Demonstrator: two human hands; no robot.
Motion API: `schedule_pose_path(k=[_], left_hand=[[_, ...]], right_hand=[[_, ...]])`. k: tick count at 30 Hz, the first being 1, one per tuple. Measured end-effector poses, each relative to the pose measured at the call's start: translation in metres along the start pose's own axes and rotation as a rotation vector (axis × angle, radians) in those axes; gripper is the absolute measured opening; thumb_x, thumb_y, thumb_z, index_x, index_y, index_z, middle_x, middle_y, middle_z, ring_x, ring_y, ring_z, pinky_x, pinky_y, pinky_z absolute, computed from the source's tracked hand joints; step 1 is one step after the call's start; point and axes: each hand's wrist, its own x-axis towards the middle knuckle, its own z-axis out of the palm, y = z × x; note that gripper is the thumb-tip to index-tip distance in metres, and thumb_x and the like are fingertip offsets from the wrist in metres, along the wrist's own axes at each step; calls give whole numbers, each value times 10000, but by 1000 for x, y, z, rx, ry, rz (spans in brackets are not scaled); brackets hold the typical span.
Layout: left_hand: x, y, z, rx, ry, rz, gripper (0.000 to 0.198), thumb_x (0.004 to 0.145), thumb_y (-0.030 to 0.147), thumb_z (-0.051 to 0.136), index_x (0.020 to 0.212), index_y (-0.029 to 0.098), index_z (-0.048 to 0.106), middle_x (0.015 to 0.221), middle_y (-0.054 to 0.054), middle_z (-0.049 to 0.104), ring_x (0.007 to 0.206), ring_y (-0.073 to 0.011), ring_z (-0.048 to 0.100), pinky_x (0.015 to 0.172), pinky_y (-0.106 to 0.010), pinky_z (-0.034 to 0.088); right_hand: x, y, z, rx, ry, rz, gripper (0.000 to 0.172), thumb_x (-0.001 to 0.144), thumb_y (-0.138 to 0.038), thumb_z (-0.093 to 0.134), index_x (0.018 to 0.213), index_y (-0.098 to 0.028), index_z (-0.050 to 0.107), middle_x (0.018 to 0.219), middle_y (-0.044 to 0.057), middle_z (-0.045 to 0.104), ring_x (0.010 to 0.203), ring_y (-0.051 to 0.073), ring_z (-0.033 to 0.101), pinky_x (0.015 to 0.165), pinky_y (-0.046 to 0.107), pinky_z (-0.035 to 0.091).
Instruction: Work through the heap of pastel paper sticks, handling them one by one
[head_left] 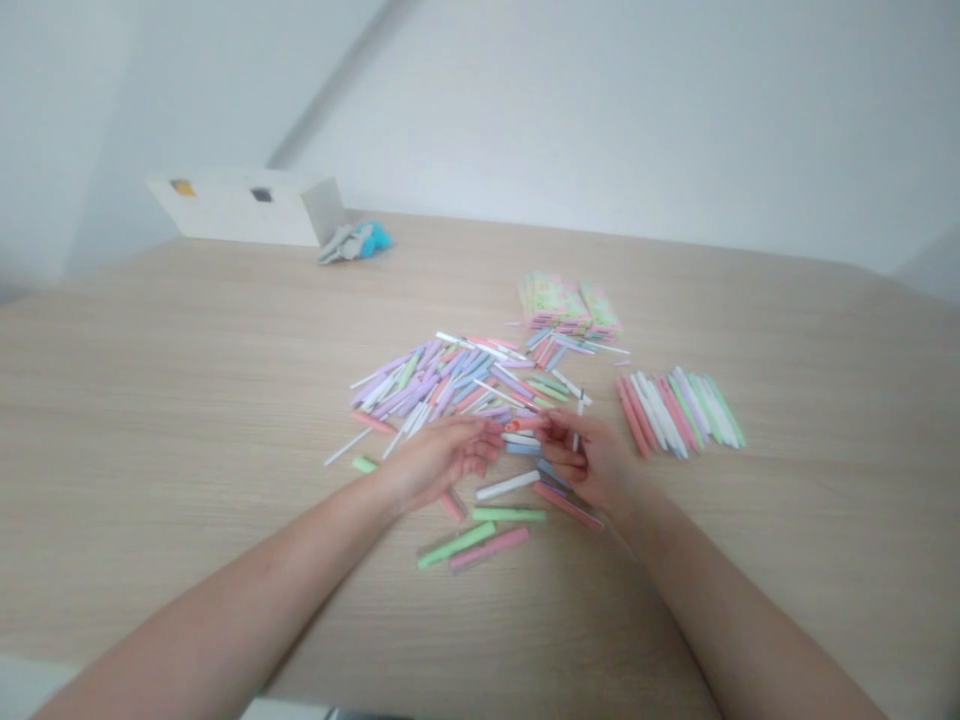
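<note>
My left hand (441, 462) and my right hand (585, 458) meet low over the table, just in front of a loose heap of pastel paper sticks (442, 385). A salmon paper stick (526, 424) lies across the gap between them. Its right end is pinched in my right fingers, while blur hides how my left fingertips meet the other end. Several single sticks, including a white one (507, 486) and a green one (508, 514), lie below my hands. To the right, a neat fan of sticks (671, 412) lies side by side.
A stack of patterned pastel paper (568, 305) stands behind the heap on the light wood table (187, 400). A white box (240, 208) and a grey and blue item (352, 242) sit at the far edge, against a white wall.
</note>
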Motion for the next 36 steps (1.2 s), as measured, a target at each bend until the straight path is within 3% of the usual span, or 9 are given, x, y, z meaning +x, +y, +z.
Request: schedule_pose_path(k=[6, 8, 10, 13, 16, 20, 25, 30, 36], left_hand=[[2, 2, -3, 165, 30, 32, 296, 646, -25, 514, 901, 53, 643, 869, -101, 633, 743, -117, 585, 584, -177, 441], [2, 1, -6, 388, 40, 104, 336, 657, -16, 478, 934, 89, 636, 873, -73, 620, 761, -126, 572, 620, -202, 455], [3, -1, -9, 753, 57, 242, 345, 697, 1, 443, 953, 131, 635, 839, -47, 604, 757, -144, 553, 654, -246, 470], [3, -5, -14, 1228, 14, 506, 423, 715, -20, 411, 1020, 159, 642, 960, -70, 606, 896, -184, 548, 839, -327, 453], [3, -10, -18, 1415, -60, 609, 518, 720, -48, 392, 1131, 169, 618, 1064, -93, 597, 996, -202, 540, 931, -340, 412], [5, -13, -21, 1458, -97, 606, 541, 745, -43, 405, 1184, 206, 601, 1060, -81, 598, 1011, -205, 543, 948, -335, 406], [0, -8, -13, 1415, -83, 608, 369, 833, 73, 449, 1134, 192, 626, 1100, -99, 605, 1048, -219, 545, 976, -353, 393], [-9, -1, -2, 1143, -67, 646, 420, 852, 235, 553, 1271, 232, 518, 1233, -85, 576, 1144, -225, 519, 979, -348, 393], [-13, 1, 5, 1018, -154, 755, 259, 904, 214, 493, 1137, 192, 605, 1165, -85, 621, 1129, -186, 533, 993, -312, 379]], right_hand=[[0, 1, 2, 13, 16, -6, 115, 726, -194, 635, 666, -114, 577, 541, -43, 518, 350, 2, 163, 285, 124, 92], [0, 0, 1, 16, 10, -7, 119, 732, -196, 630, 668, -111, 576, 542, -43, 519, 351, 2, 164, 285, 124, 94], [0, 0, 1, 19, 1, -7, 113, 735, -194, 626, 676, -113, 575, 547, -42, 524, 352, 3, 166, 285, 126, 96], [0, 1, 1, 30, -21, 16, 102, 734, -195, 627, 693, -124, 566, 533, -48, 514, 352, 9, 164, 286, 127, 88], [0, 2, 2, 47, -50, 62, 106, 747, -208, 629, 724, -129, 564, 515, -60, 493, 352, 12, 153, 288, 128, 84], [-4, 5, 7, 63, -56, 85, 88, 764, -204, 623, 789, -139, 571, 585, -50, 549, 357, 9, 164, 294, 127, 90], [-8, 6, 12, 61, -27, 103, 79, 769, -209, 615, 816, -153, 585, 597, -50, 562, 359, 12, 159, 300, 125, 87], [-5, 9, 11, 29, -59, 94, 92, 753, -226, 629, 782, -150, 585, 619, -38, 565, 378, 15, 147, 316, 138, 79], [-6, 15, 15, -121, -87, 57, 198, 732, -337, 666, 789, -171, 575, 629, -48, 528, 394, 14, 163, 338, 147, 50]])
